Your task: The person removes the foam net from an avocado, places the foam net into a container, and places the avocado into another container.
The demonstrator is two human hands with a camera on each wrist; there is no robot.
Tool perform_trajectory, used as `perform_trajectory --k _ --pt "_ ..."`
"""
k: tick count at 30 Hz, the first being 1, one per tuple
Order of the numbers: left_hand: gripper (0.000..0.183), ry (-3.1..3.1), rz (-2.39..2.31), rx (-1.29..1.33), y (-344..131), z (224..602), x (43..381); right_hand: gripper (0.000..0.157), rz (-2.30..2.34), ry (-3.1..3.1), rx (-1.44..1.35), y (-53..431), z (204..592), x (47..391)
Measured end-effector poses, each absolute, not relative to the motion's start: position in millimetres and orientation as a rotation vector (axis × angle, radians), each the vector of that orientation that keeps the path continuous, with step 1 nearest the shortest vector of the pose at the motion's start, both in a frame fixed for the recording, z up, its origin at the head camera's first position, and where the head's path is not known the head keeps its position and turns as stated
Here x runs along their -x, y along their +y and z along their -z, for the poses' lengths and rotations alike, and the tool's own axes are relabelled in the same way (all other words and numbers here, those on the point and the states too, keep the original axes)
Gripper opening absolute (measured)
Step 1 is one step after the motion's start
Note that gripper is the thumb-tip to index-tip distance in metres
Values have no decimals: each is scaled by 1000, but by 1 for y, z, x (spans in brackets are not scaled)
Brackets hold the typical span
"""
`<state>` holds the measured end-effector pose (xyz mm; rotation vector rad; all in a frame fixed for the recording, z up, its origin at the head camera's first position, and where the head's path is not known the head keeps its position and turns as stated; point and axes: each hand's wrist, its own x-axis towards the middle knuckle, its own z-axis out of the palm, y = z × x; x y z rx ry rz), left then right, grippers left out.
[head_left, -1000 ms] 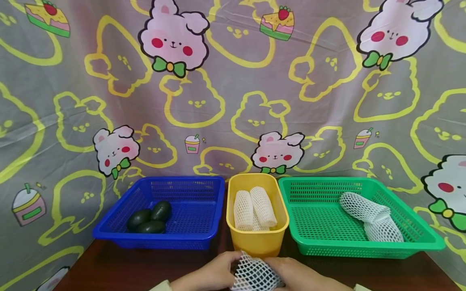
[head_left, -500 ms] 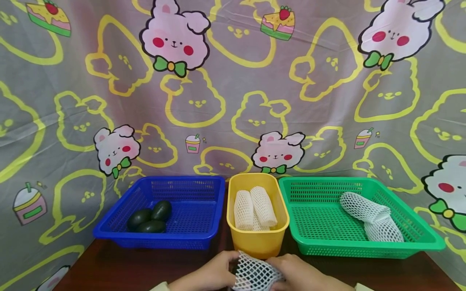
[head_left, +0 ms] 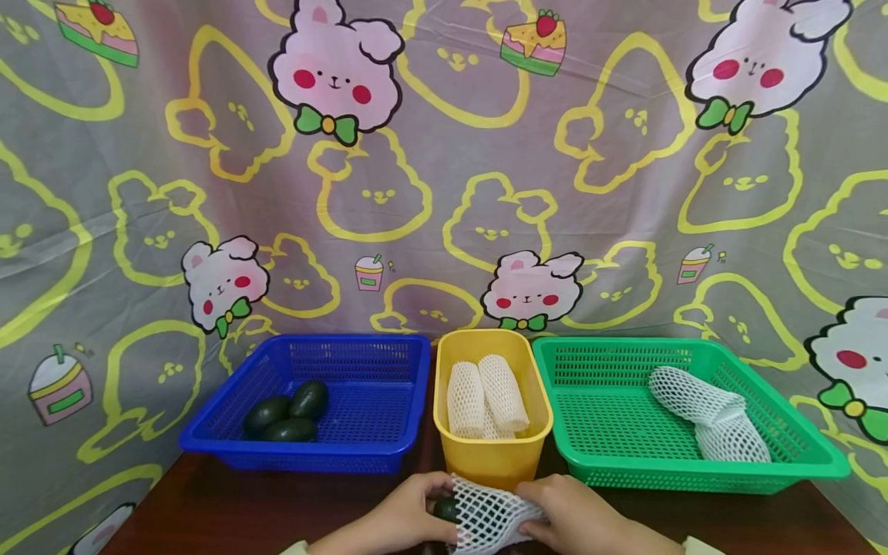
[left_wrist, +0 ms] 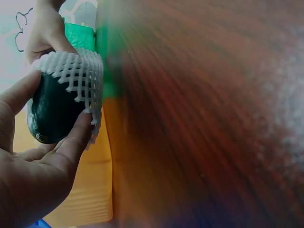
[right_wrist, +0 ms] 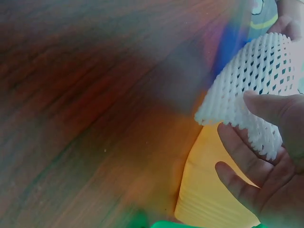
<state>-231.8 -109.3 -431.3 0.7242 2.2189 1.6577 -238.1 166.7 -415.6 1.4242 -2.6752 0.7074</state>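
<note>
At the table's front edge, a white foam net sleeve (head_left: 489, 518) partly covers a dark green avocado (left_wrist: 53, 110). The avocado's bare end points towards my left hand (head_left: 405, 515), whose thumb and fingers hold it by the sides. In the left wrist view, a fingertip also touches the net's slanted rim. My right hand (head_left: 572, 512) pinches the loose far end of the sleeve between thumb and fingers. That end hangs partly open and flattened in the right wrist view. The net hides most of the avocado there.
A blue basket (head_left: 409, 401) at left holds three avocados (head_left: 287, 430). The yellow bin (head_left: 492, 461) in the middle contains several foam sleeves (head_left: 502, 393). In the green basket (head_left: 583, 464) at right lie two net-wrapped items (head_left: 731, 439). Behind hangs a patterned cloth (head_left: 444, 154).
Both hands have risen slightly in the head view. The sleeve's right end has narrowed in my right hand, and more of the avocado's dark end shows at my left hand.
</note>
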Motion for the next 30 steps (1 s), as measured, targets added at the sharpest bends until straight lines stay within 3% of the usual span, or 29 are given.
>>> perform_trajectory --k 30 --pt "49 2122 -1701 -661 -127 417 224 16 -683 -2760 -1280 177 398 235"
